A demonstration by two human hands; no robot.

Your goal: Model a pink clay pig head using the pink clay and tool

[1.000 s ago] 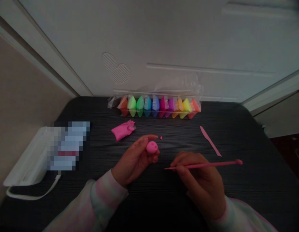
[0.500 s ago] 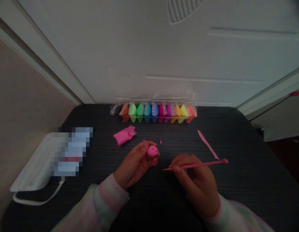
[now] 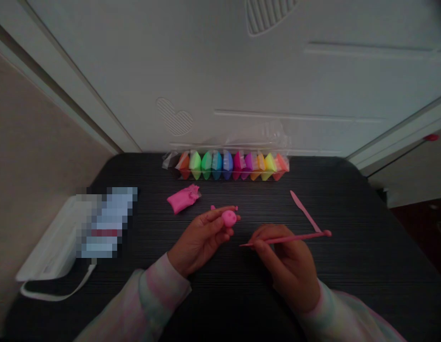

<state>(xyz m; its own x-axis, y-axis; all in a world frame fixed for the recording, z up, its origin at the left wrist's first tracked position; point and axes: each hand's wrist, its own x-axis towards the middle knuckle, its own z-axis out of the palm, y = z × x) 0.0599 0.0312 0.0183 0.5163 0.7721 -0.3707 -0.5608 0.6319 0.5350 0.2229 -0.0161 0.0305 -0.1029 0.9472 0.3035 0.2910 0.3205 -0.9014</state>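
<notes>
Pink clay ball (image 3: 228, 218): soft lump, pinched between thumb and fingertips of the left hand (image 3: 202, 237), held just above the dark table (image 3: 366, 266)
Modelling stick (image 3: 288, 238): gripped pen-fashion by the right hand (image 3: 288, 266), point near the ball; a hard jab would likely dent or pierce it
Pink clay crumb (image 3: 236, 208): easily lost
Nearby: pink clay packet (image 3: 184, 198), row of coloured clay packets (image 3: 229, 165), flat pink knife (image 3: 305, 212)

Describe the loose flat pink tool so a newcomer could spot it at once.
On the dark table, look right of the right hand. The flat pink knife lies there unheld, slanting, blade-shaped, unlike the round-tipped pink stick gripped in that hand.
</notes>
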